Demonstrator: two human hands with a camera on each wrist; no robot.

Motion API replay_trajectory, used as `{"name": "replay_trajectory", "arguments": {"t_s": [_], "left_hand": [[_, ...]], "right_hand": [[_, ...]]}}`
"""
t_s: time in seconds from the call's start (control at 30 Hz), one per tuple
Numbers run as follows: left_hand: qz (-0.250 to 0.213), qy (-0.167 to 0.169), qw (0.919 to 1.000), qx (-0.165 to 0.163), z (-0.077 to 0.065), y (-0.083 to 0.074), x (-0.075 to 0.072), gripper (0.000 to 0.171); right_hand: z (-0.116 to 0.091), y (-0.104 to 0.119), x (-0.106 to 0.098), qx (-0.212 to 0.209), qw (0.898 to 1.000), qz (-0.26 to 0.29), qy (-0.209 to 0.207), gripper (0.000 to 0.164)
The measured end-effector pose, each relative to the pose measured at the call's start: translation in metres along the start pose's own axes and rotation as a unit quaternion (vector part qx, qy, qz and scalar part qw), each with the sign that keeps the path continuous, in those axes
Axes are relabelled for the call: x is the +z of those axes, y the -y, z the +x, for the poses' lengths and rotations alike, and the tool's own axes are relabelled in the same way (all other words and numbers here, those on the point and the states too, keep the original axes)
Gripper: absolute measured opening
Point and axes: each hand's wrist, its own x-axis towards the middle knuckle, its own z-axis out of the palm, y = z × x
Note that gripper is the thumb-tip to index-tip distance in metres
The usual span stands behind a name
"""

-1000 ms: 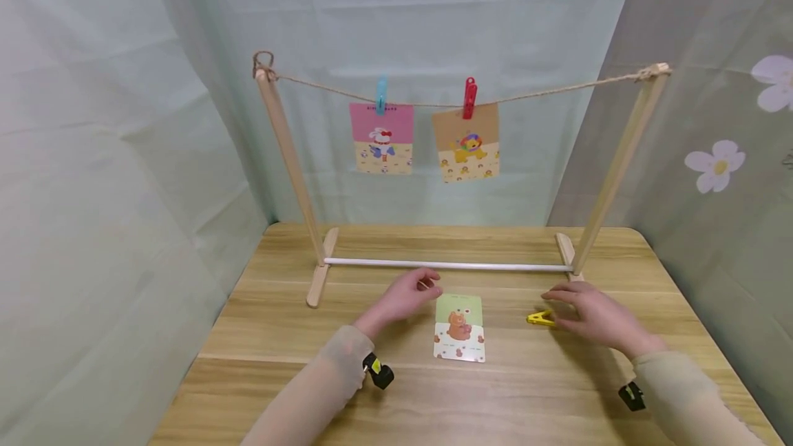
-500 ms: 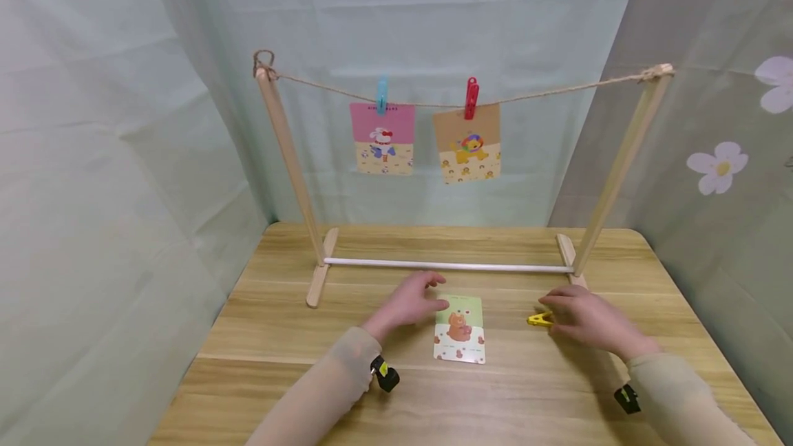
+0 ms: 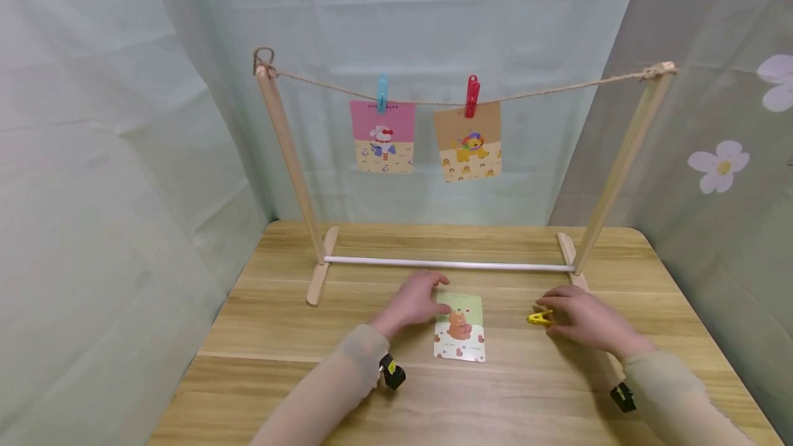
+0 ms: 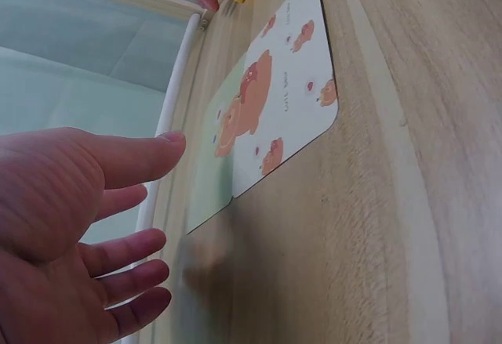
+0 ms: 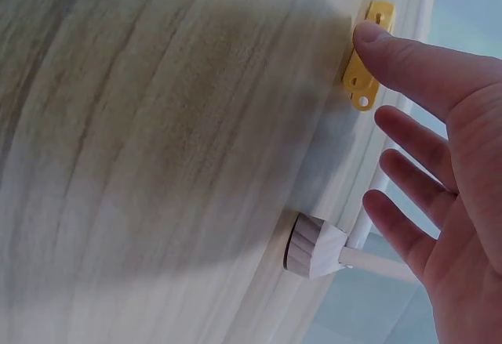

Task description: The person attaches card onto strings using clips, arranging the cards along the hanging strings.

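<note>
A bear picture card (image 3: 459,336), green above and white below, lies flat on the wooden table. My left hand (image 3: 414,300) hovers at the card's upper left, thumb overlapping its edge in the head view; the left wrist view shows the fingers spread and holding nothing. Toward the right lies a yellow clothespin (image 3: 540,318). My right hand (image 3: 585,317) is beside it, and in the right wrist view the thumb (image 5: 373,34) overlaps the clothespin while the other fingers stay apart.
Behind stands a wooden frame (image 3: 291,157) with a twine line (image 3: 545,92). A blue clothespin (image 3: 382,93) holds a pink rabbit card (image 3: 383,137) there, and a red clothespin (image 3: 472,96) an orange lion card (image 3: 468,143). A white rod (image 3: 449,265) joins the feet.
My left hand has moved slightly right, its thumb now over the card's edge. My right hand has shifted a little left, closer about the yellow clothespin. Card and clothespin stay put.
</note>
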Motion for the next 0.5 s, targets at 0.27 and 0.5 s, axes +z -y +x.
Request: {"name": "replay_trajectory", "arguments": {"t_s": [0.27,0.5], "left_hand": [[0.042,0.01,0.9991,-0.004,0.0,-0.005,0.005,0.065],[0.049,0.016,0.9985,-0.015,-0.003,-0.011,0.005,0.071]], "right_hand": [[0.002,0.001,0.005,0.001,1.0,0.003,-0.007,0.054],[0.004,0.006,0.006,0.018,1.0,0.004,-0.021,0.057]]}}
